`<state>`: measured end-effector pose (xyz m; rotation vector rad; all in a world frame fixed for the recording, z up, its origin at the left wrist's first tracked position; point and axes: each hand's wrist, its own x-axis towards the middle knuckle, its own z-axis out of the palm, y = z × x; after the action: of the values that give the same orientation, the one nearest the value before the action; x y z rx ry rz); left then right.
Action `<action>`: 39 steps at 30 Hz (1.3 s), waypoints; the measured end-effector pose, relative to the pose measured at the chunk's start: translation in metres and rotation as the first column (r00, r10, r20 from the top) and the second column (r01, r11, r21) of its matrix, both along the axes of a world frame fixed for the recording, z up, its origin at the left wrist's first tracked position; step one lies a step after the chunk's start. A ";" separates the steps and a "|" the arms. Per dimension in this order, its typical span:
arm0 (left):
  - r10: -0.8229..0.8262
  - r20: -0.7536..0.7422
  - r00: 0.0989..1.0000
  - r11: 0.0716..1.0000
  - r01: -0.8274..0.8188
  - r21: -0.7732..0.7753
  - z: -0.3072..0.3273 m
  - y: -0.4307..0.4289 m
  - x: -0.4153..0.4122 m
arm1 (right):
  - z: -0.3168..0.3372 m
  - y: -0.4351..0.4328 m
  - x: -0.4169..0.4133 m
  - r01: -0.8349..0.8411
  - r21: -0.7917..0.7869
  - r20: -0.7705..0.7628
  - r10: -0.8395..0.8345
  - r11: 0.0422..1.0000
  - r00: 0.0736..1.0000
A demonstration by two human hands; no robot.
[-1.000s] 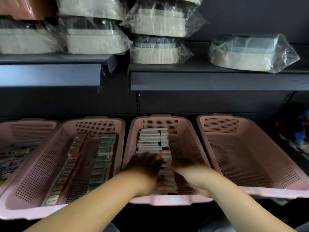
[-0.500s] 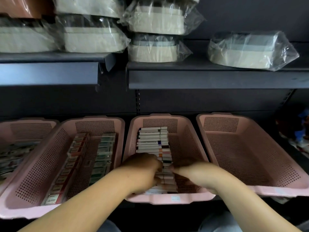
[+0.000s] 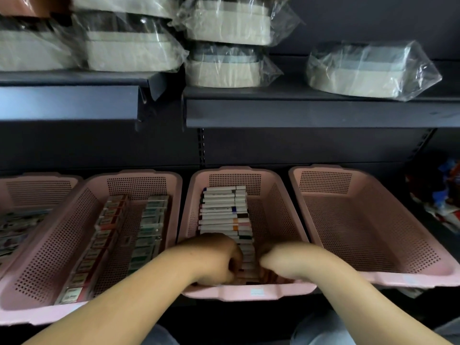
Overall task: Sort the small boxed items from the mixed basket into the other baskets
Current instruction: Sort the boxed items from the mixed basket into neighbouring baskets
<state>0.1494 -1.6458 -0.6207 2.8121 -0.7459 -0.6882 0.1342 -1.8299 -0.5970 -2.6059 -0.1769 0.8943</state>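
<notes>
Both hands (image 3: 214, 257) (image 3: 281, 260) crowd the middle basket's (image 3: 249, 293) near rim.

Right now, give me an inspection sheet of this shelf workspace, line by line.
Surface: support under the baskets is hidden; upper shelf runs above.
Job's things: third basket holds a row of white boxes; second basket holds two rows of boxes; far-left basket holds more, partly out of frame; right basket shows no boxes.
Clutter: nothing seen.
Grippers: left hand and right hand, fingers curled, flank the near end of the white row; grip hidden.
Cables: nothing seen.
Surroundings: plastic-wrapped beige containers on the upper shelf; colourful packets at far right.
</notes>
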 end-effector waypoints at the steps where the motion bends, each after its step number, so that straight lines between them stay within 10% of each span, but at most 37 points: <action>1: 0.000 -0.002 1.000 1.000 0.000 0.004 0.000 -0.001 0.000 | -0.001 0.005 0.000 -0.055 -0.061 0.019 0.057 0.997 0.998; 39: 0.155 0.129 0.979 0.983 -0.140 -0.117 -0.004 0.009 0.032 | -0.017 0.012 0.043 -0.175 -0.043 0.274 0.180 0.984 0.945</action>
<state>0.1811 -1.6372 -0.6244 2.8024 -0.5677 -0.4204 0.1767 -1.8174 -0.6139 -2.7565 -0.4873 0.5829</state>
